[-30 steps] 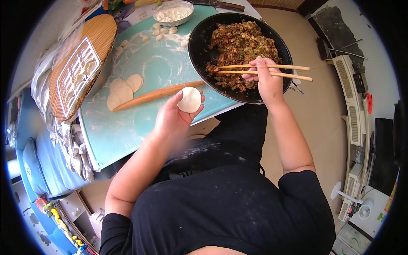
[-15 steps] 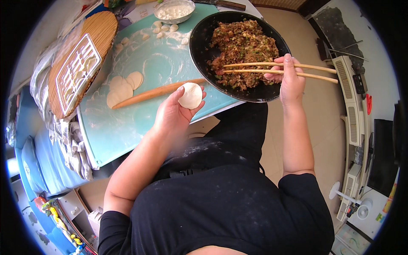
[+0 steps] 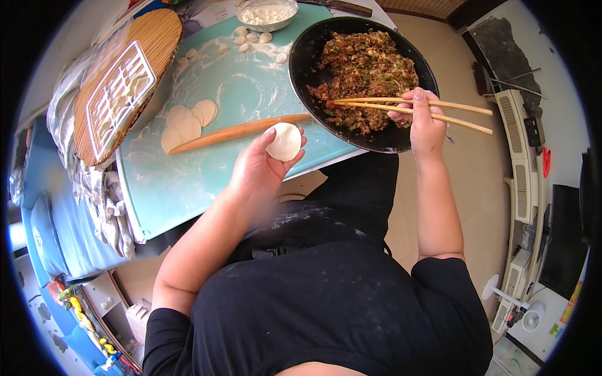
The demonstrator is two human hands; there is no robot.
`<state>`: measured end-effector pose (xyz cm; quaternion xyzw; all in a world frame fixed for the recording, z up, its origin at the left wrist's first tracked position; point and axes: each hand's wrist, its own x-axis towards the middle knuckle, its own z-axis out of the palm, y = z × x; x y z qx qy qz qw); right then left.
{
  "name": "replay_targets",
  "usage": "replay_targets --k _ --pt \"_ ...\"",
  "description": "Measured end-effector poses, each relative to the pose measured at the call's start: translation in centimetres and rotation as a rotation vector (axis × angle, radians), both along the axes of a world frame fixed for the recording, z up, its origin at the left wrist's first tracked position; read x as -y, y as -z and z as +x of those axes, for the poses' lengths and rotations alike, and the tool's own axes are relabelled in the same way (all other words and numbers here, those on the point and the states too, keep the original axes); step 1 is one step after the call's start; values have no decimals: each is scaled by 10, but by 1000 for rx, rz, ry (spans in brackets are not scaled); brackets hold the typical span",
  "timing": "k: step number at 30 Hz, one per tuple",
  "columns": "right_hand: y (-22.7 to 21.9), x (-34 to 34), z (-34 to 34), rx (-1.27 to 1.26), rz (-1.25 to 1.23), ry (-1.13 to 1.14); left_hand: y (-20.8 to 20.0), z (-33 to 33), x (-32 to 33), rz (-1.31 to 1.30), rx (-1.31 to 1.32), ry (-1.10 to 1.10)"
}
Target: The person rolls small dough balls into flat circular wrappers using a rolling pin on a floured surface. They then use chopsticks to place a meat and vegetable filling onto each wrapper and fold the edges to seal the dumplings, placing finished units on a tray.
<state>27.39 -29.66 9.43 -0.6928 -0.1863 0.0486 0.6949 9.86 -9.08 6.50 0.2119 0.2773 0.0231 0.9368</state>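
My left hand (image 3: 262,166) holds a round dough wrapper (image 3: 284,142) over the near edge of the board, thumb on its rim and fingers beneath. With my right hand (image 3: 426,125) I grip a pair of wooden chopsticks (image 3: 458,113). Their tips meet at the left side of the chopped filling (image 3: 370,69), brown with green bits, in a black pan (image 3: 303,78). Just beyond my left hand lies a wooden rolling pin (image 3: 241,133). Its left end touches several flat wrappers (image 3: 182,130) piled on the board.
The floured turquoise board (image 3: 169,200) carries small dough pieces (image 3: 241,41) near a bowl of flour (image 3: 266,14). At the left, a white tray of dumplings (image 3: 122,97) rests on a round straw-coloured mat (image 3: 160,37). A dark-handled utensil (image 3: 345,7) lies behind the pan.
The chopstick tips have drawn closer together in the filling, and their back ends have swung slightly down and left. My left hand keeps the wrapper. The whole view has shifted a little.
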Motion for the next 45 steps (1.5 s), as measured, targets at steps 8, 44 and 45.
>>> replay_targets --k 8,44,45 --pt "12 -9 -1 -73 56 -158 1 1 3 -18 15 19" --pt "-2 -3 -6 -194 265 65 6 3 2 23 26 14" --pt "-7 -3 -9 -187 277 64 5 4 3 20 23 9"
